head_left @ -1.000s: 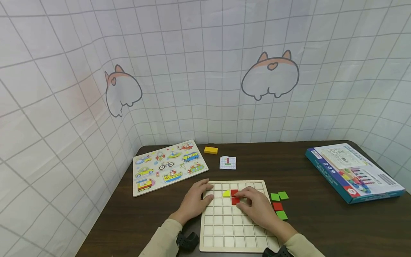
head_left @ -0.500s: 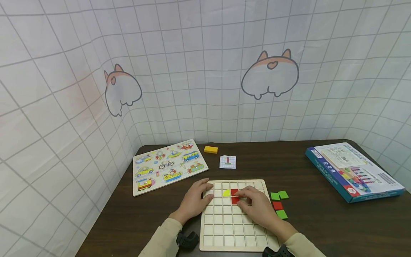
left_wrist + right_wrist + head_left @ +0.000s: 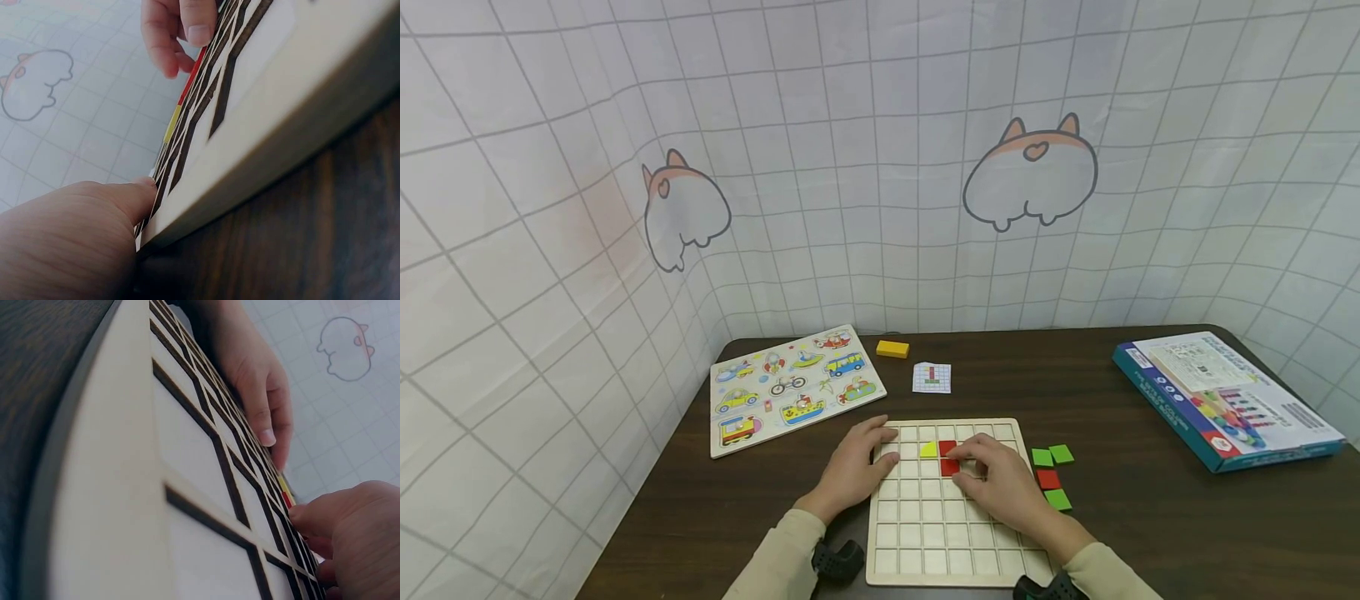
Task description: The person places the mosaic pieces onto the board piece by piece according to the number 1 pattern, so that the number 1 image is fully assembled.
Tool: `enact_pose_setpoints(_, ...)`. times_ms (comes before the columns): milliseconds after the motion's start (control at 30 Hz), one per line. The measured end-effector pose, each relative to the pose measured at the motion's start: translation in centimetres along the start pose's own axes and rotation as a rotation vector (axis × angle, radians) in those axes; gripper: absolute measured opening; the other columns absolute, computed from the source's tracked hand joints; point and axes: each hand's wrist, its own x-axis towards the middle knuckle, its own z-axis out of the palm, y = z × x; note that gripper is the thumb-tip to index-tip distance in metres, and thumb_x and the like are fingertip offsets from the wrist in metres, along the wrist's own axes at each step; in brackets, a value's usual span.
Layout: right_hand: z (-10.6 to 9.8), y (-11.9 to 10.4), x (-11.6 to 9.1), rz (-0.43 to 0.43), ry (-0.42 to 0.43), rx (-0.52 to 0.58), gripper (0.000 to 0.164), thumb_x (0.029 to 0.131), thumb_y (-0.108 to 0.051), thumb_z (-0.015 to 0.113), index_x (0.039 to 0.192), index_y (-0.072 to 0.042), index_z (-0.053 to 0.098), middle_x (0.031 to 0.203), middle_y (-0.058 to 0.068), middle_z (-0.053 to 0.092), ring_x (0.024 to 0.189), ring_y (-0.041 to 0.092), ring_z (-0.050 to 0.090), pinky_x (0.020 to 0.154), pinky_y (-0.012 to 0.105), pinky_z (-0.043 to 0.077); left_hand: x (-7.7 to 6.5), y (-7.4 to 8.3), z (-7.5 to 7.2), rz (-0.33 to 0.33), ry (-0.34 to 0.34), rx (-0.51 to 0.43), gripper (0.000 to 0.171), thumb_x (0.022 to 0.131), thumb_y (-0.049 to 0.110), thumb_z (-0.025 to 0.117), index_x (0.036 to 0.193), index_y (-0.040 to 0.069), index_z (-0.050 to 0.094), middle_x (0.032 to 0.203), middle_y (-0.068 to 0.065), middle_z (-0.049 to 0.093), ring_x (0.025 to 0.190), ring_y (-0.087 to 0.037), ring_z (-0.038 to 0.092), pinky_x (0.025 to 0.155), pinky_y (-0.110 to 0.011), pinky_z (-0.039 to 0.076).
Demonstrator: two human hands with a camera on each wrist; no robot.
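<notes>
Grid board point(image 3: 934, 537) lies flat btwn 5 & 6 o'clock in your head view. Your L hand point(image 3: 850, 467) rests on its edge at approx 10, thumb & fingers spread fairly wide. Your R hand point(image 3: 1002, 486) is narrow, fingers bent, tips at two red tiles point(image 3: 947, 448) nr the board's 12; can't tell if it pinches one. Yellow piece point(image 3: 928, 450) sits just beside the farther red, at its 9. Loose green tiles point(image 3: 1057, 500) & a loose red tile point(image 3: 1048, 480) lie off-board, approx 2–3 o'clock.
</notes>
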Motion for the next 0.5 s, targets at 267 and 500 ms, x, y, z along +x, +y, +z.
enact_pose_setpoints(267,-0.22,-0.33,-0.07,0.003,-0.010,0.024,0.025,0.079,-0.012,0.081,0.100,-0.024,0.074,0.096,-0.013,0.062,0.070,0.005,0.048,0.060,0.021,0.041,-0.07,-0.12,-0.02,-0.003,0.000,-0.001,0.036,0.098,0.030,0.062,0.131,0.015,0.062,0.151,-0.005,0.041,0.140,-0.029,0.036,0.110,-0.051,0.037)
enact_pose_setpoints(500,-0.68,-0.53,-0.19,-0.032,-0.015,0.076,0.025,0.081,-0.008,0.078,0.101,-0.021,0.074,0.098,-0.010,0.064,0.068,0.005,0.050,0.060,0.021,0.044,0.03,-0.12,0.01,-0.007,-0.002,0.002,0.036,0.097,0.030,0.062,0.130,0.015,0.062,0.151,-0.004,0.041,0.140,-0.029,0.036,0.110,-0.050,0.037)
